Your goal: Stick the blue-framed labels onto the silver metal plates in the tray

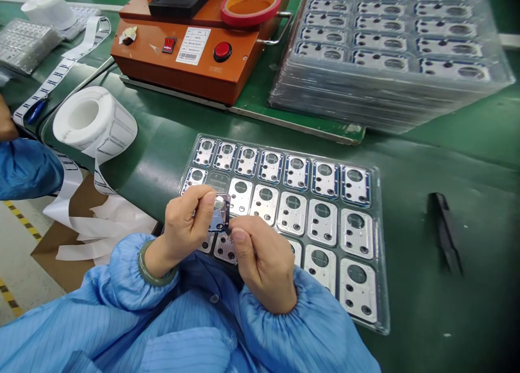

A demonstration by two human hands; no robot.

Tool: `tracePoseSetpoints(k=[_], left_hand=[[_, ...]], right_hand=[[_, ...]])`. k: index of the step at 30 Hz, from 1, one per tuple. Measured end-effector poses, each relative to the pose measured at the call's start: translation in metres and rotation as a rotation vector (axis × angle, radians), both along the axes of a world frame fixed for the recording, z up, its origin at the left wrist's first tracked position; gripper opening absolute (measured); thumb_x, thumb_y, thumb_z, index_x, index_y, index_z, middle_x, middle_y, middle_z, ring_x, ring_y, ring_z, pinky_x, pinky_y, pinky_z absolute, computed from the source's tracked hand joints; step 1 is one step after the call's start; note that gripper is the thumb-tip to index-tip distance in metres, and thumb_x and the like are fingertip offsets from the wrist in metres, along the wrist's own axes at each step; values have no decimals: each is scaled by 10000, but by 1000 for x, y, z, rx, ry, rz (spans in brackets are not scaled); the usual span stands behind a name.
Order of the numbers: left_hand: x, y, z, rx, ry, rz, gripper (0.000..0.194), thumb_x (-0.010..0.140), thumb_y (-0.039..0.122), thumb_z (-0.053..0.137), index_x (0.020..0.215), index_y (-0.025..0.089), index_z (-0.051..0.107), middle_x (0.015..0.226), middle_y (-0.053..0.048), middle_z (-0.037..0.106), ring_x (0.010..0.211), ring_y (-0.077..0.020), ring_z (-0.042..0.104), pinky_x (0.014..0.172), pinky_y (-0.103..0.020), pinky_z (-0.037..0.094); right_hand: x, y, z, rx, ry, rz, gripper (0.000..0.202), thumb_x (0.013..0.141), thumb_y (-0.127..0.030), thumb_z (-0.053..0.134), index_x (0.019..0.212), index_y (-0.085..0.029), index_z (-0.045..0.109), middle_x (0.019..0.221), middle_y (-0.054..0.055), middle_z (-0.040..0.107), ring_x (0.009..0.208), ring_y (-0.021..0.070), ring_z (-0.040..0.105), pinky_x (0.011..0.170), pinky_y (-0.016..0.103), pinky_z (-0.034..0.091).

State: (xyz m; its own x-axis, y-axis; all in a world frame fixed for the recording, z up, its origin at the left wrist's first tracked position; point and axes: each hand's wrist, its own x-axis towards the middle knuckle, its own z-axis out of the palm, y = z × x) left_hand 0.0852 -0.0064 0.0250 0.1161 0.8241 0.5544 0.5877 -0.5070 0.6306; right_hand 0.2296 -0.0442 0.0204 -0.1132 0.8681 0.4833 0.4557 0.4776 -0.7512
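My left hand (189,221) pinches a small rectangular metal plate (220,213) with a round hole, holding it tilted above a clear plastic tray (384,286). At the plate's right edge, my right hand (264,259) has thumb and forefinger pressed together; whatever is between them is too small to make out. Several similar silvery plates lie in the tray's pockets, those in the back row with blue edges. One pocket (218,182) in the second row holds no plate. My forearms and hands hide part of the tray's near left side.
Black tweezers (446,232) lie at the right. Behind stand an orange machine (174,64) with a red tape roll (251,7) on it, and stacked filled trays (390,85). A label roll (95,118) sits left, above a cardboard box (67,248). Another person's blue sleeve (28,169) is at far left.
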Motion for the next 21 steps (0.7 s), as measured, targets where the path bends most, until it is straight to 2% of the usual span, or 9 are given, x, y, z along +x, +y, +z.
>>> tracePoseSetpoints(k=[9,16,21], left_hand=[[4,3,4,37,62,-20,104,905,165,482,853,160,572,680,26,611,553,-49,536,537,-151,417],[4,3,5,-93,47,-48,122,915,182,471,834,162,560,669,36,584,534,-42,501,517,-146,397],[3,2,10,-183,27,-80,124,912,180,473,820,167,555,674,44,576,544,-39,491,524,-145,392]], right_hand=[[-4,-2,-9,215,-155,-149,91,880,-93,491,870,-146,564,751,56,647,688,151,578,619,265,446],[-3,-2,-8,313,-317,-220,65,874,-127,512,871,-149,573,718,61,653,633,155,567,558,274,415],[-3,-5,-9,295,-311,-251,65,861,-124,533,885,-146,590,728,64,657,650,166,588,571,278,422]])
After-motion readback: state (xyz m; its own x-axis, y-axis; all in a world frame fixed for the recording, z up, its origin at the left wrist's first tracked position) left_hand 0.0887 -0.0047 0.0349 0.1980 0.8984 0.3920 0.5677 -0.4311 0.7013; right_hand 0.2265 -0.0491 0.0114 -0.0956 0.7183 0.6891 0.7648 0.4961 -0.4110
